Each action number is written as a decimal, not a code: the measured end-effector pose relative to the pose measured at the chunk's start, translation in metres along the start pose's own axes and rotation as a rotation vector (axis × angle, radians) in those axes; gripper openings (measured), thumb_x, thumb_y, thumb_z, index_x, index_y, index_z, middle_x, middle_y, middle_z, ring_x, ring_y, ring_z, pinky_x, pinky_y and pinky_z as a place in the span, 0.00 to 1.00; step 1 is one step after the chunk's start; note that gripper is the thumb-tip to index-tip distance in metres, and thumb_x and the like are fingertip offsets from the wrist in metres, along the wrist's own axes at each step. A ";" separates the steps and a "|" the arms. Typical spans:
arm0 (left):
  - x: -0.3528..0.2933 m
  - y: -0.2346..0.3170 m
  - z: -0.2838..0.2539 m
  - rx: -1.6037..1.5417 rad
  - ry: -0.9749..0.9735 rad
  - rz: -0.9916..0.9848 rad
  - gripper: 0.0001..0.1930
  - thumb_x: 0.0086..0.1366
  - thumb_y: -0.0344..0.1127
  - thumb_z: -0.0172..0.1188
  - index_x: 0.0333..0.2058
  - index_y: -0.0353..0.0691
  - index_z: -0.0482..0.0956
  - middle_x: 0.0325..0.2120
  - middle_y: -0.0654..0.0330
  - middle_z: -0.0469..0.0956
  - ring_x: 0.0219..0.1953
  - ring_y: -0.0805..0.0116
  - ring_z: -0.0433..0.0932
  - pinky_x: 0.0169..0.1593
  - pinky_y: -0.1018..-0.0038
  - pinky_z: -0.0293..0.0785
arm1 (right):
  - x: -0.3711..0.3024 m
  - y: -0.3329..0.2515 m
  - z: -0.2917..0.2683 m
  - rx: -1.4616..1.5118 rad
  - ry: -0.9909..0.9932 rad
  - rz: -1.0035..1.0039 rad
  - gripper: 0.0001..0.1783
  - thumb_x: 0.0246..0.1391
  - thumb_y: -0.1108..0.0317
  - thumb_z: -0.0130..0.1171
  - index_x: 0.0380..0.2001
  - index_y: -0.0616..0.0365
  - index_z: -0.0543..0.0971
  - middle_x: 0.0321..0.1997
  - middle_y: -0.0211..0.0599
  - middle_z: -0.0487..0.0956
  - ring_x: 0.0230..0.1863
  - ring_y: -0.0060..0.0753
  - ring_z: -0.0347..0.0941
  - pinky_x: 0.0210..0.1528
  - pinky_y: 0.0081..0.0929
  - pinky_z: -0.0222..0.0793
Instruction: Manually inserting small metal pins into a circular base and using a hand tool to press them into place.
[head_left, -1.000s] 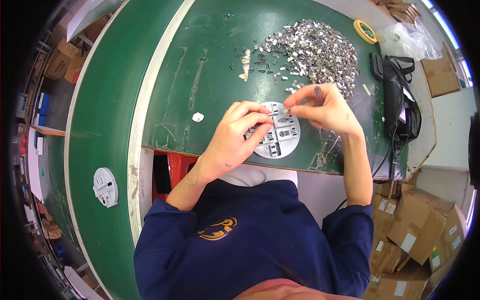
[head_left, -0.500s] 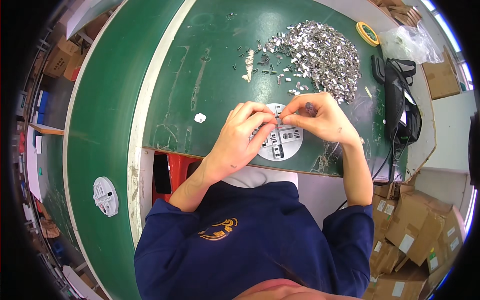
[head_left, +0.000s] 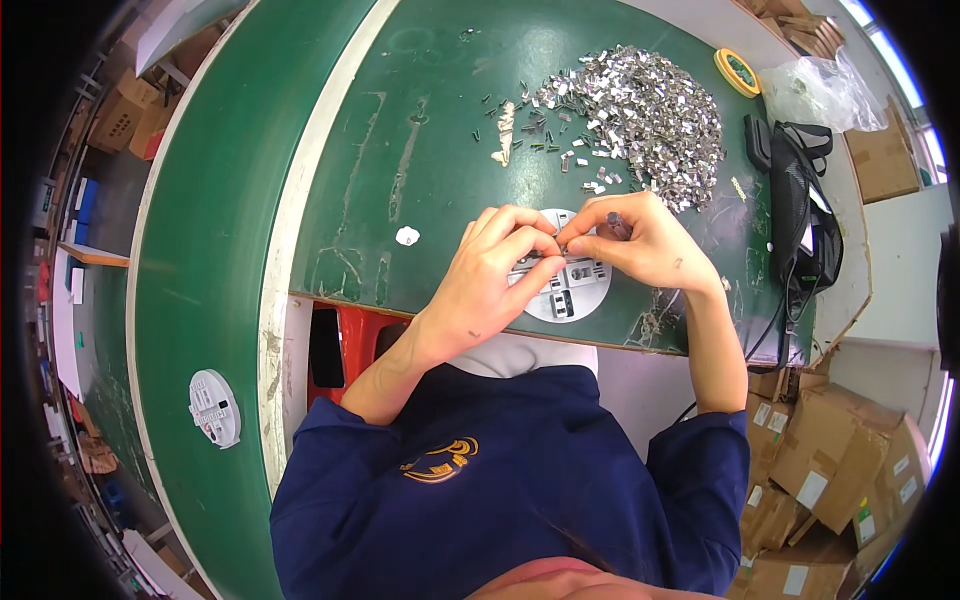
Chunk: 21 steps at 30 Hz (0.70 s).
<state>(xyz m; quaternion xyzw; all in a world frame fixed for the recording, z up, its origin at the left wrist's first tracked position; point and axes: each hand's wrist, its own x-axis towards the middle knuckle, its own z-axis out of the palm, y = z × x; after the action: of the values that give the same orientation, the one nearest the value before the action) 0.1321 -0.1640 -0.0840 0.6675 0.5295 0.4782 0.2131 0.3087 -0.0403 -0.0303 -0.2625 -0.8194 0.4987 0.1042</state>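
Observation:
A round light-grey plastic disc (head_left: 583, 305) with moulded slots and small metal parts lies near the front edge of the green table. Over its far part, my left hand (head_left: 500, 268) is closed in a pinch, its thumb and index fingertips meeting at a tiny piece too small to make out. My right hand (head_left: 650, 248) pinches at the same spot from the other side. A dark, stubby tool handle (head_left: 618, 225) sticks out of my right hand, tucked between the fingers; its working end is hidden. The hands cover much of the disc's far left.
Beyond the hands lies a large heap of small metal clips (head_left: 650, 120), with loose dark pieces (head_left: 540, 135) beside it. A yellow tape roll (head_left: 737, 72) and black bag (head_left: 805, 210) are at the right. Another grey disc (head_left: 214, 408) lies on the green belt (head_left: 225, 250) at left.
The disc on the left belt has slid slightly nearer to me. My hands stay pinched together over the disc, with only small finger shifts; the whole view has moved a little.

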 end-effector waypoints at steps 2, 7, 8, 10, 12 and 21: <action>-0.001 -0.001 0.001 -0.014 0.000 0.000 0.05 0.61 0.31 0.64 0.34 0.40 0.79 0.42 0.61 0.75 0.46 0.61 0.73 0.51 0.66 0.65 | 0.000 -0.004 -0.001 0.017 -0.009 0.059 0.07 0.53 0.70 0.66 0.34 0.60 0.85 0.22 0.27 0.79 0.22 0.13 0.63 0.24 0.19 0.60; -0.002 0.002 -0.002 -0.003 0.006 -0.014 0.06 0.60 0.28 0.65 0.35 0.35 0.80 0.42 0.58 0.77 0.47 0.60 0.74 0.51 0.68 0.70 | 0.000 -0.007 -0.003 0.094 -0.053 0.145 0.07 0.53 0.70 0.66 0.34 0.60 0.85 0.22 0.26 0.79 0.23 0.12 0.64 0.25 0.18 0.60; -0.002 0.002 -0.003 -0.022 0.005 -0.021 0.06 0.60 0.27 0.65 0.35 0.35 0.80 0.42 0.58 0.77 0.47 0.60 0.74 0.50 0.68 0.71 | 0.000 -0.007 -0.002 0.072 -0.039 0.136 0.07 0.53 0.70 0.66 0.33 0.61 0.85 0.23 0.27 0.80 0.23 0.13 0.65 0.25 0.19 0.61; -0.003 0.002 -0.004 -0.058 0.004 -0.037 0.06 0.60 0.27 0.64 0.36 0.34 0.80 0.42 0.58 0.77 0.47 0.60 0.75 0.50 0.68 0.71 | 0.000 -0.007 0.000 0.029 -0.012 0.117 0.07 0.52 0.69 0.66 0.33 0.61 0.84 0.23 0.30 0.80 0.23 0.14 0.66 0.26 0.20 0.63; -0.004 0.001 -0.006 -0.068 0.018 -0.044 0.06 0.60 0.26 0.64 0.36 0.34 0.80 0.42 0.58 0.77 0.47 0.60 0.75 0.49 0.69 0.72 | -0.001 -0.009 0.003 -0.038 0.008 0.059 0.06 0.52 0.70 0.66 0.32 0.62 0.84 0.24 0.32 0.80 0.23 0.19 0.69 0.26 0.23 0.64; -0.007 0.000 -0.009 -0.054 0.078 -0.039 0.05 0.61 0.26 0.63 0.35 0.34 0.79 0.41 0.57 0.77 0.44 0.60 0.76 0.46 0.68 0.73 | -0.004 -0.009 0.017 -0.420 0.031 -0.285 0.08 0.45 0.77 0.61 0.32 0.61 0.77 0.31 0.42 0.77 0.32 0.47 0.76 0.33 0.39 0.73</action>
<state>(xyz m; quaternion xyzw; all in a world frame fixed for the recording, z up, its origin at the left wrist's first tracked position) 0.1242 -0.1726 -0.0833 0.6319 0.5372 0.5138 0.2195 0.3016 -0.0589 -0.0307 -0.1677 -0.9321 0.2939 0.1293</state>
